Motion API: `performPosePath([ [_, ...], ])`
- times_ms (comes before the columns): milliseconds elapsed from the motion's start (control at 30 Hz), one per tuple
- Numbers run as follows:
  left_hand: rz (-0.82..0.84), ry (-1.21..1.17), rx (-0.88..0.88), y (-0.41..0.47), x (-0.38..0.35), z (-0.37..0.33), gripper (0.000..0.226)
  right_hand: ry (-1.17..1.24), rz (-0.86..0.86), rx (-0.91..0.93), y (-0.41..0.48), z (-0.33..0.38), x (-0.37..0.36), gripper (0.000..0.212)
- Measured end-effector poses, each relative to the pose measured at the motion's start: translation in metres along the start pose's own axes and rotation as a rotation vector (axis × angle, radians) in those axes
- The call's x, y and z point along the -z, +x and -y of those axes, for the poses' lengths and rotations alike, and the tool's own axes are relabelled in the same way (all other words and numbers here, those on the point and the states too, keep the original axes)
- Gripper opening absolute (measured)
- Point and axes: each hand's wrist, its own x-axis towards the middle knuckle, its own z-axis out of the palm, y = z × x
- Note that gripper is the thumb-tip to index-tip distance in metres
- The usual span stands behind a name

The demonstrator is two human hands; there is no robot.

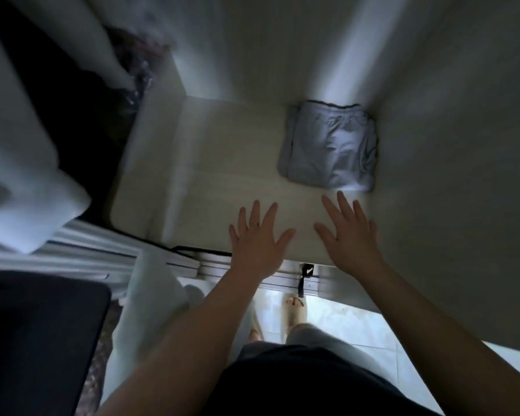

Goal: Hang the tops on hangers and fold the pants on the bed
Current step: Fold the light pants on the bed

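Observation:
A folded pair of light grey pants [327, 147] with a drawstring waist lies on a pale shelf [222, 163] inside a wardrobe, pushed into the back right corner. My left hand [257, 235] hovers over the shelf's front edge with fingers spread and straight, holding nothing. My right hand [347, 232] is just in front of the folded pants, also flat with fingers spread, its fingertips a short way from the fabric and not touching it.
The wardrobe's right wall [448, 145] and back panel [282, 49] close in the shelf. White garments [21, 175] hang at the left. Sliding door rails [102, 253] run below the shelf. A dark object [36, 331] sits at lower left; tiled floor [342, 319] lies below.

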Motion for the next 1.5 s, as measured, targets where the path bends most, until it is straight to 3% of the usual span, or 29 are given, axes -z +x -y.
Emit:
performPosePath([
  [167, -0.142, 0.011, 0.006, -0.069, 0.009, 0.007, 0.073, -0.009, -0.006, 0.166, -0.041, 0.014, 0.018, 0.062],
  [333, -0.302, -0.052, 0.120, -0.130, 0.013, 0.002, 0.070, 0.078, 0.048, 0.371, -0.068, 0.022, 0.017, 0.059],
  [633, -0.680, -0.169, 0.337, -0.258, -0.038, -0.029, 0.052, 0.219, 0.309, 0.725, -0.123, 0.020, 0.000, 0.056],
  [967, -1.159, -0.183, 0.725, -0.382, -0.084, -0.018, 0.039, 0.295, 0.604, 0.988, -0.200, 0.044, -0.051, 0.056],
  [1067, -1.130, -0.414, 0.945, -0.394, -0.090, -0.008, 0.052, 0.298, 0.567, 1.078, -0.215, 0.063, -0.062, 0.063],
  [1200, -1.044, -0.555, 1.119, -0.380, -0.085, 0.009, 0.066, 0.230, 0.291, 1.151, -0.225, 0.099, -0.073, 0.070],
  [1333, -0.951, -0.622, 1.322, -0.351, -0.069, 0.022, 0.078, 0.159, 0.146, 1.078, -0.225, 0.134, -0.078, 0.049],
  [1500, -0.939, -0.643, 1.379, -0.337, -0.072, 0.027, 0.036, 0.139, 0.103, 1.091, -0.217, 0.150, -0.075, 0.022],
])
